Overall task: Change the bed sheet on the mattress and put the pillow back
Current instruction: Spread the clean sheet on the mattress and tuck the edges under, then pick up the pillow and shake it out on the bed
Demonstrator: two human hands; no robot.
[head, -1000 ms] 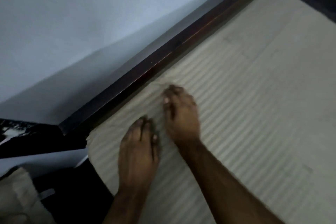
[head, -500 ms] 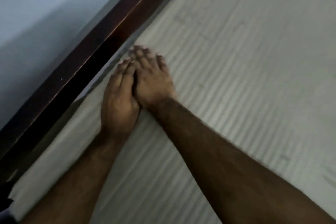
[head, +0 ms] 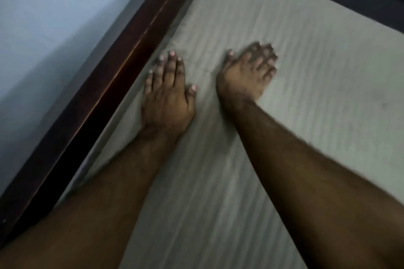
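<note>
Head view: dark glossy wooden bed rail (head: 122, 76) runs diagonally, tight against sheet edge, pale wall (head: 43, 17) behind. Bed sheet (head: 306, 105) grey-beige, finely ribbed, spread flat over mattress. Left hand (head: 167, 96) flat on sheet beside rail, fingers straight, close together. Right hand (head: 249, 72) flat on sheet, fingers spread, motion-blurred

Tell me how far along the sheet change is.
Done: a striped beige sheet lies flat across the mattress, up to the dark wooden bed frame. In hand: the left hand presses flat by the frame edge; the right hand, blurred, lies on the sheet beside it. Left: no pillow is in view.
</note>
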